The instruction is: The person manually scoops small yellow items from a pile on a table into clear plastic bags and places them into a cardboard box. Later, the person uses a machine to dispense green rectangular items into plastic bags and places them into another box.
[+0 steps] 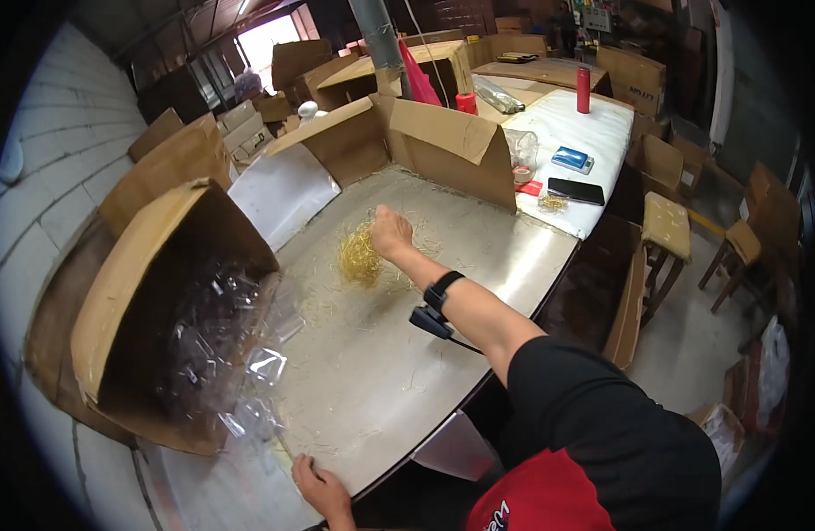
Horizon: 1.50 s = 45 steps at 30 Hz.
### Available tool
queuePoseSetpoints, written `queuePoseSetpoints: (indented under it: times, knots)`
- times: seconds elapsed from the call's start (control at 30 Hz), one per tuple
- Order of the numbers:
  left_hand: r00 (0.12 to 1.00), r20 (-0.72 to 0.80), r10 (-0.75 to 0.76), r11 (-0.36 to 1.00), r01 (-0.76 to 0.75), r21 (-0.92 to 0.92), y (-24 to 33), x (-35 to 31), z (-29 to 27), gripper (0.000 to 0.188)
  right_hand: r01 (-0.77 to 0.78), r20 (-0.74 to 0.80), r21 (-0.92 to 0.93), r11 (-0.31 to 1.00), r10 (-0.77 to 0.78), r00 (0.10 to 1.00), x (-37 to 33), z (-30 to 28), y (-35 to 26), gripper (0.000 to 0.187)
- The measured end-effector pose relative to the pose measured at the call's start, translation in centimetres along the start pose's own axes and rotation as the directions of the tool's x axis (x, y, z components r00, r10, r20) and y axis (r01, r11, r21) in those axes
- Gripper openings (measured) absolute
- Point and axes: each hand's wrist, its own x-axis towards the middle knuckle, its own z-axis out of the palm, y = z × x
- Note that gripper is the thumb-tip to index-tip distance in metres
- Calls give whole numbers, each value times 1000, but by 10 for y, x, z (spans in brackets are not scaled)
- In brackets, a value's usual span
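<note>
A loose pile of thin golden wire-like pieces [356, 258] lies on the grey metal tabletop [354, 376], with stray pieces scattered around it. My right hand [392, 234] reaches to the pile's right edge, its fingers curled closed. What they hold, if anything, is hidden behind the knuckles. My left hand [322, 489] rests at the near left edge of the table, fingers stretched out and nothing visible in them. Ahead of it, small clear plastic cases [266, 365] spill from a tipped cardboard box [129, 283] onto the table.
Cardboard walls [447, 142] border the table's far side. On the white surface [593, 124] beyond are a phone [576, 190], a small blue-topped scale [572, 159] and a red cylinder [584, 90]. A padded stool [666, 228] stands on the right.
</note>
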Motion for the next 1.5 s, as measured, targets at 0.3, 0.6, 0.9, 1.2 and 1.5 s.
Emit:
queuePoseSetpoints:
  times: [0.3, 0.6, 0.9, 1.2, 1.5]
  knots:
    - [1000, 4, 12, 1000, -12, 19, 8, 4, -1, 23, -60, 41, -3, 998, 60, 997, -4, -14, 16, 22]
    - [1000, 7, 20, 999, -20, 47, 6, 0, 0, 23, -112, 54, 48, 993, 109, 993, 3, -12, 32, 23]
    - [1000, 8, 13, 999, -14, 36, 2, -1, 3, 24, -94, 82, -63, 994, 99, 992, 11, 22, 35, 22]
    - [999, -25, 36, 997, -35, 68, 7, 8, -6, 22, -149, 60, 6, 989, 148, 987, 31, 38, 20, 22]
    - [1000, -14, 24, 997, -23, 75, 5, 5, -1, 22, -95, 62, -38, 995, 97, 993, 61, 51, 12, 23]
